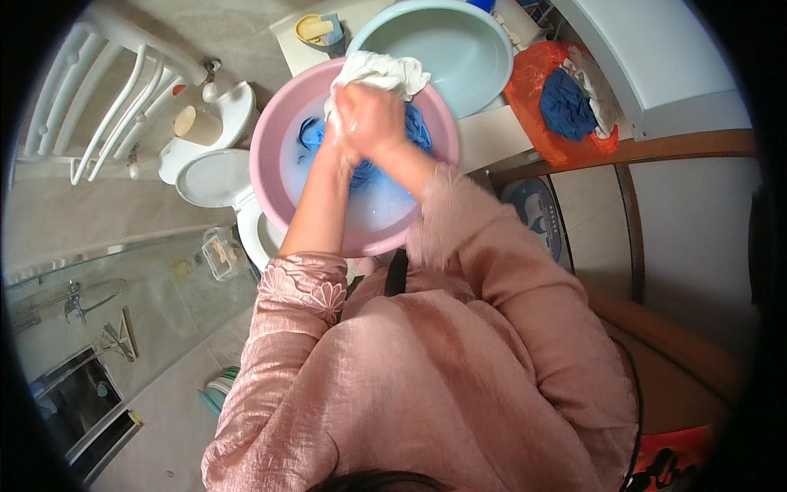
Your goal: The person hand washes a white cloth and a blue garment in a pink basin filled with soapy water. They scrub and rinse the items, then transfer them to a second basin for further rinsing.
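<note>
Both hands are together over a pink plastic basin (pixel 264 166). My left hand (pixel 342 120) grips a bunched white cloth (pixel 388 71), some of which spills over the basin's far rim. Pressed against it, my right hand (pixel 380 122) is blurred and also closed on the white cloth. Which folds lie inside each fist is hidden. Under my wrists, blue fabric (pixel 367 175) lies partly sunk in cloudy, soapy water (pixel 375 212). Another bit of blue fabric (pixel 312 133) shows at the left of the water.
Beyond the pink basin stands a pale green basin (pixel 458 67). An orange plastic bag (pixel 529 83) on the right holds dark blue cloth (pixel 565 106). A small tub (pixel 320 31) sits at the back. A toilet (pixel 218 175) and a white towel radiator (pixel 92 92) are on the left.
</note>
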Demonstrator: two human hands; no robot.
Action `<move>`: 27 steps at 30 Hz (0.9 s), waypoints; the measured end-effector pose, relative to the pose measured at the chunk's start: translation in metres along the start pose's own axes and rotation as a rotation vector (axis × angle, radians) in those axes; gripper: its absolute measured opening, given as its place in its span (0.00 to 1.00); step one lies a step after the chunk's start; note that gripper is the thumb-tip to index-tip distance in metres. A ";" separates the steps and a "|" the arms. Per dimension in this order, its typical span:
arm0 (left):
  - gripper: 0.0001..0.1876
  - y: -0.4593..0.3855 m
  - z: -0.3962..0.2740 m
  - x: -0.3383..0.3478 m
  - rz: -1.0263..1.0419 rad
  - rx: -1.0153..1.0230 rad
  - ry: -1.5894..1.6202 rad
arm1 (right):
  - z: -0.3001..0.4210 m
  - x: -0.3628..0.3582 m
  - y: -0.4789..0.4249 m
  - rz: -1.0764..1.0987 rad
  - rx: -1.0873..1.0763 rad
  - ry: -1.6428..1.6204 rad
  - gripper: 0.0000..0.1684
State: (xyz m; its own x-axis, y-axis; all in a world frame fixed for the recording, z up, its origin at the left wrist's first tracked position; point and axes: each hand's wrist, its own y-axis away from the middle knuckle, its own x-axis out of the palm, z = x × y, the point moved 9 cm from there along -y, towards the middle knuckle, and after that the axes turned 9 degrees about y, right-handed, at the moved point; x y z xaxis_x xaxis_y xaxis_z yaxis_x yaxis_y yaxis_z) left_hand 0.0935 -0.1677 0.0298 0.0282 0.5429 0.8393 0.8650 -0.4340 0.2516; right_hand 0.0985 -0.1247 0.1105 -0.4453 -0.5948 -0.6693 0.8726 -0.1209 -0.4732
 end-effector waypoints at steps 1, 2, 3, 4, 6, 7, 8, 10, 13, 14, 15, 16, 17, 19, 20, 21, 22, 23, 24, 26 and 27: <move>0.23 0.000 -0.001 -0.006 -0.179 -0.034 -0.101 | -0.023 -0.001 -0.018 0.058 0.100 0.078 0.20; 0.25 0.002 -0.004 -0.009 -0.213 -0.020 -0.117 | -0.045 -0.001 -0.037 0.081 0.173 0.056 0.20; 0.27 0.003 -0.004 0.001 -0.186 -0.073 -0.213 | -0.069 -0.006 -0.053 0.103 0.254 0.048 0.21; 0.30 0.007 -0.010 0.014 -0.162 -0.126 -0.312 | -0.091 -0.003 -0.067 0.159 0.294 0.040 0.20; 0.34 0.018 -0.033 0.029 -0.141 -0.174 -0.600 | -0.112 0.007 -0.076 0.314 0.445 -0.256 0.20; 0.35 0.017 -0.049 0.021 -0.134 -0.147 -0.745 | -0.107 0.007 -0.080 0.409 0.557 -0.540 0.19; 0.35 0.012 -0.067 0.011 -0.126 -0.122 -0.893 | -0.084 -0.015 -0.081 0.469 0.610 -0.651 0.18; 0.35 0.020 -0.095 0.016 -0.291 0.074 -1.178 | -0.052 -0.033 -0.092 0.619 0.572 -0.832 0.18; 0.32 0.036 -0.094 0.095 0.133 0.394 -1.295 | -0.026 -0.038 -0.109 0.801 0.385 -0.913 0.18; 0.28 0.039 -0.091 0.120 0.268 0.338 -1.350 | -0.010 -0.041 -0.113 0.808 0.378 -0.992 0.14; 0.27 0.035 -0.103 0.115 0.207 0.344 -1.324 | 0.009 -0.046 -0.116 0.828 0.360 -1.073 0.11; 0.25 0.024 -0.119 0.110 0.157 0.350 -1.292 | 0.017 -0.057 -0.120 0.785 0.323 -1.077 0.11; 0.24 0.019 -0.129 0.107 0.107 0.357 -1.260 | 0.023 -0.068 -0.126 0.747 0.272 -1.048 0.11; 0.16 0.027 -0.149 0.132 0.129 0.494 -1.163 | 0.025 -0.092 -0.138 0.669 0.179 -0.995 0.13; 0.16 0.028 -0.158 0.142 0.128 0.498 -1.160 | 0.026 -0.103 -0.144 0.647 0.141 -0.866 0.15; 0.15 0.029 -0.166 0.152 0.130 0.499 -1.154 | 0.029 -0.112 -0.147 0.661 0.074 -0.697 0.22; 0.22 0.028 -0.168 0.163 0.176 0.486 -1.157 | 0.039 -0.125 -0.150 0.573 0.005 -0.680 0.26; 0.18 0.027 -0.174 0.172 0.167 0.540 -1.195 | 0.048 -0.137 -0.151 0.485 -0.064 -0.663 0.30; 0.13 0.025 -0.177 0.184 0.160 0.595 -1.233 | 0.058 -0.140 -0.150 0.488 -0.159 -0.603 0.32; 0.08 0.037 -0.182 0.214 0.112 0.719 -1.341 | 0.074 -0.143 -0.147 0.491 -0.343 -0.474 0.37; 0.09 0.042 -0.188 0.218 0.072 0.758 -1.414 | 0.098 -0.149 -0.137 0.569 -0.546 -0.450 0.36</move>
State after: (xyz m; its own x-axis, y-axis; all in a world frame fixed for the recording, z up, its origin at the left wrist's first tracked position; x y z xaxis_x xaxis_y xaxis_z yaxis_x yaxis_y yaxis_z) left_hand 0.0417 -0.2030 0.3137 0.1241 0.9217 -0.3676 0.8661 -0.2814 -0.4132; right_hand 0.0647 -0.0973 0.3310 0.2441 -0.7176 -0.6523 0.6694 0.6114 -0.4220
